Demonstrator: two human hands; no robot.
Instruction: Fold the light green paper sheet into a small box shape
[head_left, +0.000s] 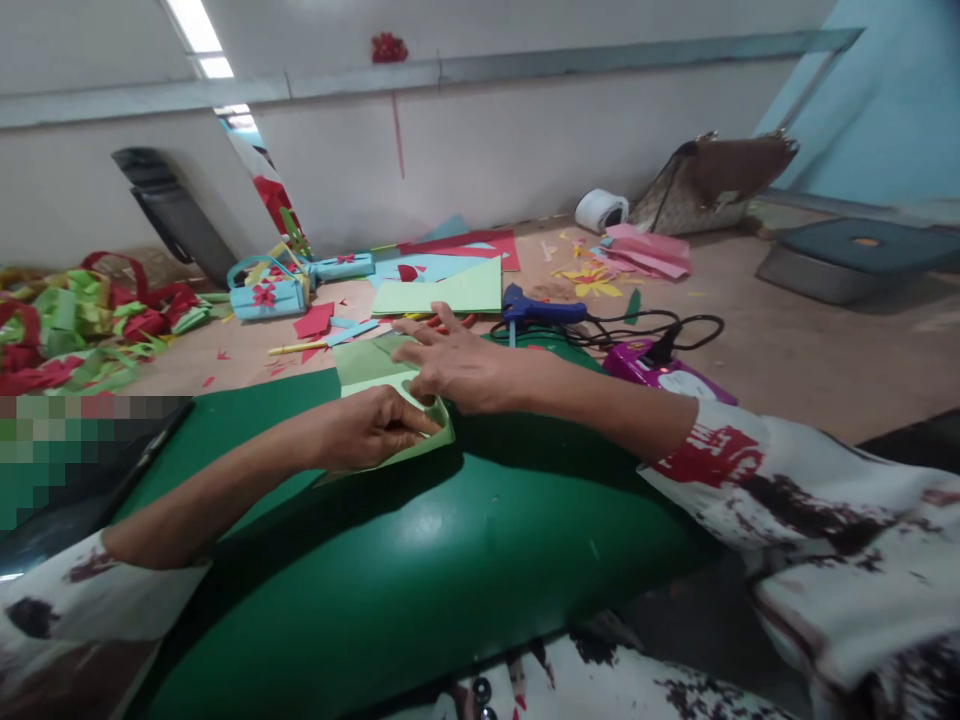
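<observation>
A light green sheet of paper (366, 368) lies partly folded on the dark green board, its right edge curling up. My left hand (364, 428) is closed at the near right part of the sheet, fingertips pressed into the fold. Across the far right side of the paper reaches my right hand (469, 368), fingers spread, the thumb side close to the curled edge. Just behind it, red scissor handles (466, 322) show in part. Another light green piece of paper (442, 290) lies farther back. Some of the fold is hidden by my fingers.
The green board (420, 570) extends to the table's near edge. A blue glue gun (544, 308) and a purple power strip (667, 372) with black cord lie to the right. Small blue paper bags (268, 298), a yellow pencil (296, 349) and coloured scraps (146, 310) are at left.
</observation>
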